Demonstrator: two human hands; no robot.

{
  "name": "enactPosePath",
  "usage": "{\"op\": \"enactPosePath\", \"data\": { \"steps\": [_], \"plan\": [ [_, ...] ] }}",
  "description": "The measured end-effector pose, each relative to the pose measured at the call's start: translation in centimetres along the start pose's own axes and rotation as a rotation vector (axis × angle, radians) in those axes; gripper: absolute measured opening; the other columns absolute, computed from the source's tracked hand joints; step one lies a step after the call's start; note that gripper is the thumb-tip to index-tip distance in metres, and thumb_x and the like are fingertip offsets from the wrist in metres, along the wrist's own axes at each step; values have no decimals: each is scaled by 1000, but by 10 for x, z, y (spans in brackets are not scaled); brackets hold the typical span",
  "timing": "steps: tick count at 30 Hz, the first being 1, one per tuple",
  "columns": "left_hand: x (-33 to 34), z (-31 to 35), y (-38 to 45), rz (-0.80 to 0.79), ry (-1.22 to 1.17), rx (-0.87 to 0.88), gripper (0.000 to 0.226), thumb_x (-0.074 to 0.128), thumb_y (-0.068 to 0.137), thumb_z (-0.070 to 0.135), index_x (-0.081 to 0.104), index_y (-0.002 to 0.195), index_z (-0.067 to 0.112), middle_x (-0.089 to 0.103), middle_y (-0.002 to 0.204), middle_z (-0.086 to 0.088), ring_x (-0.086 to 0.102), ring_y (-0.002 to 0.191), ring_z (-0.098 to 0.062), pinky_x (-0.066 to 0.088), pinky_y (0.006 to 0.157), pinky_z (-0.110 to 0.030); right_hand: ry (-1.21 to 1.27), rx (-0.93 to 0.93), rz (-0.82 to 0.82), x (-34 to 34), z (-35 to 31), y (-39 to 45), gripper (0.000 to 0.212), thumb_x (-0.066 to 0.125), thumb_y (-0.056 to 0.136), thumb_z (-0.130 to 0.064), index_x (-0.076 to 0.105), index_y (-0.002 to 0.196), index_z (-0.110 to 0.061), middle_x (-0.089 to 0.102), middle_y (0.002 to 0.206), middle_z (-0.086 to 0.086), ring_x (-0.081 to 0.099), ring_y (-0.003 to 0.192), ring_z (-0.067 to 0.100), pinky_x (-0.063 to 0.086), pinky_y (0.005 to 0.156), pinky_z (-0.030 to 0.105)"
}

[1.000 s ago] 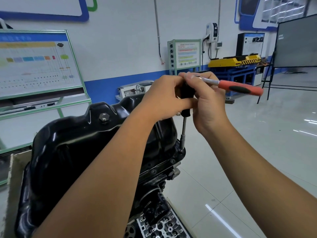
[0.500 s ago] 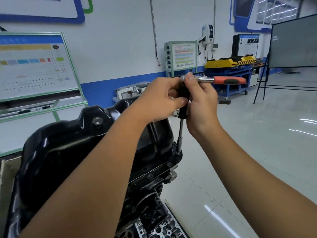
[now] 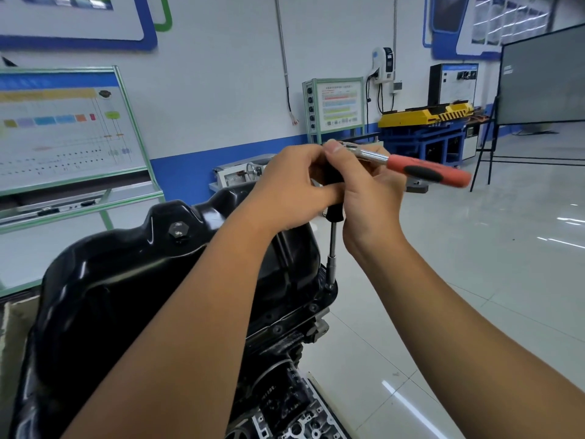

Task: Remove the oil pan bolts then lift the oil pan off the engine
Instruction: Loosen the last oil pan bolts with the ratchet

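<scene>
Clearly the bolt-removal step is in hand, and the oil pan [image 3: 133, 299] is not ready to lift. The pan sits upside down on the engine [image 3: 285, 403], its black belly uppermost, its long axis running from the near left toward the far right, with the drain plug [image 3: 179, 231] on its upper shoulder. At the pan's far right corner a socket [image 3: 330, 274] sits on a flange bolt [image 3: 329, 288], and the extension bar [image 3: 333, 239] rises nearly straight up from that corner to the ratchet [image 3: 411, 167]. The ratchet's red handle lies roughly level above the pan's right end and points away from the pan, to the right and slightly downward.

The left hand [image 3: 291, 191] curls its fingers round the black knurled top of the extension, thumb pressed across it, steadying the bar over the bolt. The right hand [image 3: 370, 198] wraps the ratchet head, its thumb [image 3: 332, 148] pressed on top; its other fingers are mostly hidden behind the tool.

More bolts [image 3: 313, 308] show along the pan's right flange, so I judge the job is early or midway. The next move calls for swinging the handle back and forth while keeping the bar square to the flange, so the socket does not slip off the bolt head.
</scene>
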State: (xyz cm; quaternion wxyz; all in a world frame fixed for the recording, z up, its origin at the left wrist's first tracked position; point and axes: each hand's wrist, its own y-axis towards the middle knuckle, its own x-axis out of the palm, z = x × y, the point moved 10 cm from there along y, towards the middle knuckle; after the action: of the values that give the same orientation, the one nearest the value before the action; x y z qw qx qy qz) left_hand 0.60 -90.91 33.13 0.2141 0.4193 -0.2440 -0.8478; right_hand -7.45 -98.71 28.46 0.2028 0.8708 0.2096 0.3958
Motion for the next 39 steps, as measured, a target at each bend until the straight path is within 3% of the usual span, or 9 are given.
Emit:
{"op": "enactPosePath", "data": {
  "steps": [5,8,11,15,19,25,31,36,39],
  "plan": [
    [-1,-1,-3,-21,-84,20,29,79,83,15,74,112,16,78,89,8,75,86,-16,62,83,-38,110,126,-167,14,6,-2,14,68,95,-13,68,87,-2,70,80,12,70,76,27,57,70,41],
    [-4,4,-3,33,-11,42,33,84,78,25,76,110,24,74,82,13,67,73,-6,59,74,-36,44,54,-134,9,-1,-1,16,74,87,-7,58,88,-6,68,75,7,70,71,24,51,70,48],
    [-2,2,-3,15,-21,9,29,80,79,32,76,107,25,75,81,8,68,73,-8,60,74,-43,60,76,-127,8,1,-2,28,74,88,-13,61,97,10,68,80,13,68,74,29,48,69,51],
    [3,-1,-4,-49,-29,-18,14,74,91,18,74,105,17,75,76,11,69,69,-4,53,64,-24,135,162,-185,14,2,-2,25,66,94,-17,65,95,8,66,82,18,67,72,30,55,63,42],
    [-7,0,-5,58,-17,-27,29,88,80,24,75,103,13,76,85,-8,72,82,-32,59,79,-51,19,47,-134,7,-5,-1,22,76,85,-7,54,85,-8,68,83,17,67,75,31,50,69,52],
    [3,0,-5,-87,-32,-5,23,75,90,7,72,109,19,74,80,16,70,77,-2,54,73,-22,97,149,-189,18,1,-2,20,69,88,-17,62,88,2,64,78,16,67,71,30,54,64,44],
    [-4,5,-5,12,-37,23,43,84,72,28,76,113,21,77,92,2,72,84,-16,60,84,-50,-73,-53,-141,13,-16,-5,21,76,82,-10,61,74,-22,70,76,4,71,72,19,56,61,39],
    [2,0,-4,-88,-130,25,29,72,82,15,72,111,22,75,81,16,70,76,-1,53,70,-20,99,121,-189,24,1,-8,15,67,90,-14,54,82,-10,55,77,12,55,80,32,44,70,51],
    [-5,2,-5,-17,-118,69,34,84,80,8,74,109,25,77,91,10,71,83,-5,58,77,-25,65,25,-171,21,-8,-10,20,69,88,-3,52,81,-9,61,74,9,62,76,28,54,71,44]
  ]
}}
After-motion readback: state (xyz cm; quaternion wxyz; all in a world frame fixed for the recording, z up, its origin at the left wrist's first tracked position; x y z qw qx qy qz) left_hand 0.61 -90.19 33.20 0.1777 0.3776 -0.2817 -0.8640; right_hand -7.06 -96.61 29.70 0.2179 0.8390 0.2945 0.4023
